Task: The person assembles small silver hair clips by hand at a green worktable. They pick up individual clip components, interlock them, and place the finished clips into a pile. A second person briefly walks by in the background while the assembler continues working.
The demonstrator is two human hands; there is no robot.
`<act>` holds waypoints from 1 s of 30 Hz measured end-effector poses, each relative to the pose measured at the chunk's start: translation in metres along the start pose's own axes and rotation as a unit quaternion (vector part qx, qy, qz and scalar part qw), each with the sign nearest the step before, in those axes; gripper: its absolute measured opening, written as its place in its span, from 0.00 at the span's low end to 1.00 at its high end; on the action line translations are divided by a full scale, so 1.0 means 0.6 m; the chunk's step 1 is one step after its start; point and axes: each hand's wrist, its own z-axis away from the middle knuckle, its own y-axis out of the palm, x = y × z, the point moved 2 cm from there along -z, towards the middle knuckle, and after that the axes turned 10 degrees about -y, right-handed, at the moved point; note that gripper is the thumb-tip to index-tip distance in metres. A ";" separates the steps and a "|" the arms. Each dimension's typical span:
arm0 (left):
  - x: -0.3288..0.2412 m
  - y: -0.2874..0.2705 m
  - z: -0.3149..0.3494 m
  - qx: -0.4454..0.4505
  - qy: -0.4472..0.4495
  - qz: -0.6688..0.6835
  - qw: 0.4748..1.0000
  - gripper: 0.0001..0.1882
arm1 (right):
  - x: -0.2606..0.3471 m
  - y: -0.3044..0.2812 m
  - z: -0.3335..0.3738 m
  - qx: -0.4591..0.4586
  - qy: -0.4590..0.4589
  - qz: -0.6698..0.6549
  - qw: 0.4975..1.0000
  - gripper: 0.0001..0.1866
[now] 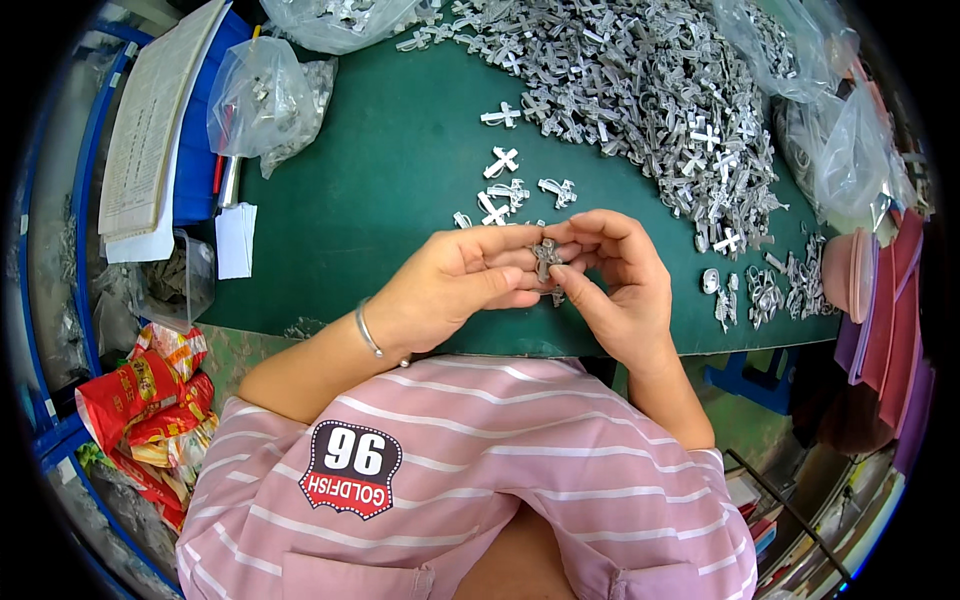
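Cross-shaped metal piece point(546, 256) held between both hands, above the near edge of a green table point(370, 190). Right hand point(630, 285) nearly closed, thumb pressing the piece; left hand point(440, 280) half curled beneath, its grip hard to tell. One piece in hand; large heap point(640, 110) left, few loose crosses point(502, 161) apart, small clusters point(765, 297) right. Blue shelving point(92, 190), red packets point(140, 395) at left.

We are finding passage over the bare green tabletop point(370, 170) left of our left hand point(440, 285), while loose crosses point(500, 162) are lying on its far side, a grey heap point(630, 100) is blocking the far right and small clusters point(766, 296) the near right.
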 end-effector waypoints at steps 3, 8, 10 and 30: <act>0.003 0.003 -0.001 0.000 -0.004 0.006 1.000 0.25 | -0.010 -0.005 0.002 -0.039 0.038 -0.041 0.998 0.18; 0.001 0.005 -0.001 -0.005 -0.012 0.010 1.000 0.24 | -0.013 -0.004 0.002 -0.056 0.060 -0.091 0.993 0.15; 0.007 0.001 -0.004 0.001 0.000 0.015 1.000 0.24 | -0.014 -0.005 0.002 -0.055 0.061 -0.091 0.992 0.15; -0.001 -0.037 0.023 -0.102 0.113 0.104 0.983 0.10 | 0.003 0.014 -0.024 0.065 -0.149 0.346 0.924 0.16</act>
